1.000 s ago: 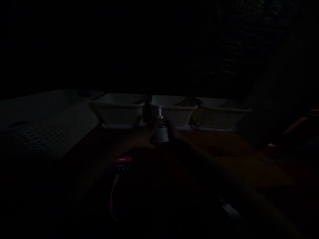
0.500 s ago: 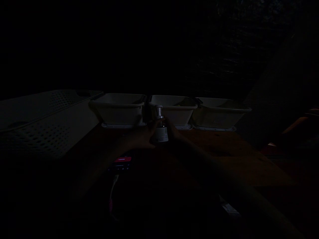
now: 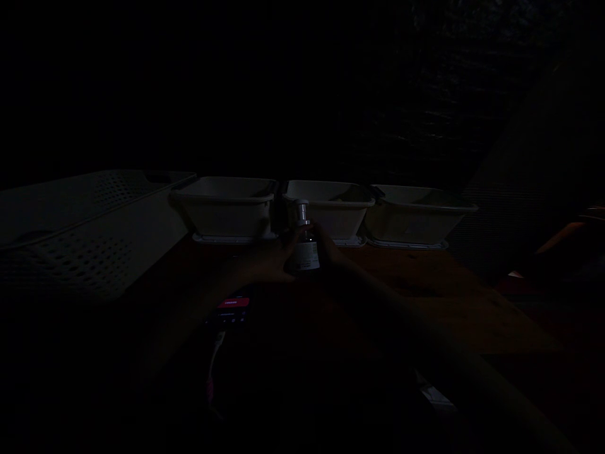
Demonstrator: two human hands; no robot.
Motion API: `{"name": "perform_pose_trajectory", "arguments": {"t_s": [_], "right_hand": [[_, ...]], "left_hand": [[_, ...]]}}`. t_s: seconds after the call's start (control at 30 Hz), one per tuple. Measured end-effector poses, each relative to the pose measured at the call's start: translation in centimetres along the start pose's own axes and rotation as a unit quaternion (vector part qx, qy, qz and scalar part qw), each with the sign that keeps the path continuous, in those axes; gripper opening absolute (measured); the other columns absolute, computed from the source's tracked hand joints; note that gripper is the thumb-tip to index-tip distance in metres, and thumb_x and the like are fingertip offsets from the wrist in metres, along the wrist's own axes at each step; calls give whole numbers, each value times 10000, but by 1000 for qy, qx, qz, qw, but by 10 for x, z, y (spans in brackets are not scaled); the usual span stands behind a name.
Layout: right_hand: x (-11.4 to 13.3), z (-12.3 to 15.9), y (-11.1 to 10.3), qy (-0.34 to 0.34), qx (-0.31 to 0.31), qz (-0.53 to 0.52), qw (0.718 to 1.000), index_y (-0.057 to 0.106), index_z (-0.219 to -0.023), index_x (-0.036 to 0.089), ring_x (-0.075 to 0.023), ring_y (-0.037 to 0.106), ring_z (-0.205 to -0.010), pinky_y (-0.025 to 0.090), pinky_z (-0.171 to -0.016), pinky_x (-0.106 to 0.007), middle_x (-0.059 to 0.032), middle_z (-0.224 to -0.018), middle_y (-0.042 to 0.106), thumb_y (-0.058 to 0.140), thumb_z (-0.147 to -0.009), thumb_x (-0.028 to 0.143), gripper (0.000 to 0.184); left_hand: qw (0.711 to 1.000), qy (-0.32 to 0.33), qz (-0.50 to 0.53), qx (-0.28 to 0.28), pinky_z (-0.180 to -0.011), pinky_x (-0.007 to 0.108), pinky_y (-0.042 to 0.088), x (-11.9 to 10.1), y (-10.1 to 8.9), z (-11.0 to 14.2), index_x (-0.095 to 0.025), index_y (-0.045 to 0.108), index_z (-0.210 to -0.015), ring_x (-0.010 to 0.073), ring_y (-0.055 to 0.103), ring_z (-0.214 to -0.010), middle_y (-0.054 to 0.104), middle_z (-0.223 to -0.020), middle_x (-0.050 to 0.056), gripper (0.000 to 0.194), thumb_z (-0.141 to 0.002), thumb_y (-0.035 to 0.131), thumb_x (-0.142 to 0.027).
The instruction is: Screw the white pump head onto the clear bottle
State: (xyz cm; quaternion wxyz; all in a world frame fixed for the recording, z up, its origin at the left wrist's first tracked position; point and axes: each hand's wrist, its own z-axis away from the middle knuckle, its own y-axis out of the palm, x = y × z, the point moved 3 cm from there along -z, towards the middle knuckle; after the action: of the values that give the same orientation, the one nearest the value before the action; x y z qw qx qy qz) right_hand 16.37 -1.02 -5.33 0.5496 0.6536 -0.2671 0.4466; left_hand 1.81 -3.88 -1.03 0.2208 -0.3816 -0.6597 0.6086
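Observation:
The scene is very dark. A small pump bottle [image 3: 307, 257] with a pale label and a light pump head stands upright in the middle of the view. My left hand [image 3: 276, 255] grips it from the left, its thumb near the bottle's neck. From the right, my right hand [image 3: 327, 247] closes round the other side, mostly lost in shadow. A lit phone [image 3: 231, 309] lies on the wooden table [image 3: 472, 315] below my left forearm, with a white cable [image 3: 216, 350] running toward me from it.
Three pale plastic bins [image 3: 231, 214] stand in a row along the table's far side, each on a light base. A large perforated basket [image 3: 89, 252] is at the left. At the right edge, part of another person's arm [image 3: 560, 238] shows dimly. A pale flat object [image 3: 435, 394] lies low right.

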Motion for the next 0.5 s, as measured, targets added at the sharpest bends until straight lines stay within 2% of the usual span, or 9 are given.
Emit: {"name": "perform_pose_trajectory", "arguments": {"t_s": [0.17,0.33,0.5], "right_hand": [[0,1,0,-8,-13,7,1000,641,-1071,177,-221,689,-731,552,-624,-349,-88,-902,729,443,-907,654,542],[0,0,-1,-10,3,14,1000,643,-1089,168,-225,689,-756,557,-650,-355,-102,-937,729,451,-894,668,570],[-2,-6,-7,-12,-5,23,1000,643,-1090,161,-223,690,-760,562,-669,-360,-106,-941,726,469,-875,690,598]], "left_hand": [[1000,3,2,-11,-759,319,497,3,3,-1,-259,-168,-1531,286,653,-1060,446,-1465,225,1170,-762,712,-309],[1000,-4,15,7,-720,320,501,5,4,-1,-254,-170,-1536,286,672,-981,506,-1398,233,1163,-770,702,-322],[1000,13,7,4,-752,341,505,3,2,-1,-247,-211,-1525,322,645,-1059,427,-1462,257,1183,-775,700,-322]]}}
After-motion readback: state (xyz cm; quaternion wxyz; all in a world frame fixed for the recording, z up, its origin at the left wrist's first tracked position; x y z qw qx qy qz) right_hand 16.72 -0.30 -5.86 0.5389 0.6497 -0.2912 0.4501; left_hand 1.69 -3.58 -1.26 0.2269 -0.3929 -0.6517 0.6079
